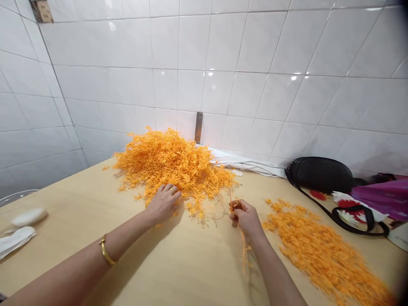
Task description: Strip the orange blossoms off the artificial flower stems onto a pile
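A big tangled heap of orange artificial flower sprigs lies on the table at centre left. At its front edge my left hand presses into the sprigs with bent fingers closed on some of them; its fingertips are partly hidden. My right hand is closed in a pinch around a few thin orange sprigs, which hang below it and stick out above. To the right of that hand spreads a second, flatter pile of orange sprigs, laid out lengthwise toward the near right corner.
On the right are a black bag with a looping strap, red and white flowers and purple material. White cloth runs along the tiled wall. White items lie on the left of the table.
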Available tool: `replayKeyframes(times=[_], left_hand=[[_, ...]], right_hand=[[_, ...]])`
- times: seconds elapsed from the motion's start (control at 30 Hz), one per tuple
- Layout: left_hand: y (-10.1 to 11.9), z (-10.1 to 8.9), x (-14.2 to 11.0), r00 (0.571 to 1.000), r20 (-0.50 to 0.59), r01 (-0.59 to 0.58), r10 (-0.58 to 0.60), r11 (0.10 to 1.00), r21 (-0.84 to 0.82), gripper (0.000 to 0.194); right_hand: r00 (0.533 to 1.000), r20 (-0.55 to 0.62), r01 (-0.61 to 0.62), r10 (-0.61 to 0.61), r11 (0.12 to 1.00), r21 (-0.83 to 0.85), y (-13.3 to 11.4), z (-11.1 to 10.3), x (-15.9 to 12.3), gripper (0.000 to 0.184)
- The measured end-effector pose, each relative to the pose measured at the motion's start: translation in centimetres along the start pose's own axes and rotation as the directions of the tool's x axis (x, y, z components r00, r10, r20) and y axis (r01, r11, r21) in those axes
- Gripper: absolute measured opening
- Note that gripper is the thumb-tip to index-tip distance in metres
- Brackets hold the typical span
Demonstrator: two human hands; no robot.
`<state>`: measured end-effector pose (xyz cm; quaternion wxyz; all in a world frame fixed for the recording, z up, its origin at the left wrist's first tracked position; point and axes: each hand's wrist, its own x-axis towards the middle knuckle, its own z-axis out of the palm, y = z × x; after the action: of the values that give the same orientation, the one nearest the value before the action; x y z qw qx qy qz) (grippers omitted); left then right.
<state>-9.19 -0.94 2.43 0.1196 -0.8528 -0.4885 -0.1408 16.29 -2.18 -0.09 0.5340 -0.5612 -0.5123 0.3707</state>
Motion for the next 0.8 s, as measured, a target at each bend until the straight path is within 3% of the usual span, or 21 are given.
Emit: replayKeyframes(times=[0.1,0.3,0.47,0.57,0.63,0.7,0.8], left_hand=[[-0.1,-0.3,0.8,1.0,0.004,-0.012,0.012,0.998,0.055,0.017],[-1.5,0.7,2.8,1.0,0.02,-0.015,0.012,0.984,0.18,0.02],[-0.3,-0.5,4.0,0.987,0.14,-0.114,0.084,0.969,0.221,0.012],[1.7,-1.2,4.1,0.982,0.056,-0.187,0.179,0.96,0.207,0.02],[2.8,-0.8,4.0,0.974,-0.002,-0.221,0.225,0.959,0.18,0.033],[3.1,0.2,3.9,0.967,0.007,-0.252,0.254,0.955,0.156,0.045],[1.9,1.9,3.7,0.963,0.072,-0.267,0.258,0.952,0.152,0.042]], right_hand=[[0.986,0.053,-0.166,0.159,0.882,0.441,-0.4,-1.2,0.5,0.016],[0.969,0.183,-0.247,0.165,0.647,0.721,-0.3,-2.5,0.5,0.02],[0.971,0.182,-0.239,0.157,0.571,0.785,0.3,-3.2,0.9,0.025],[0.945,0.247,-0.328,0.215,0.628,0.706,0.6,-3.1,0.9,0.029],[0.914,0.344,-0.398,0.217,0.652,0.645,0.7,-3.0,0.8,0.032],[0.9,0.406,-0.408,0.162,0.645,0.646,0.7,-3.0,0.7,0.033],[0.929,0.364,-0.329,0.062,0.586,0.74,0.9,-3.4,0.8,0.034]])
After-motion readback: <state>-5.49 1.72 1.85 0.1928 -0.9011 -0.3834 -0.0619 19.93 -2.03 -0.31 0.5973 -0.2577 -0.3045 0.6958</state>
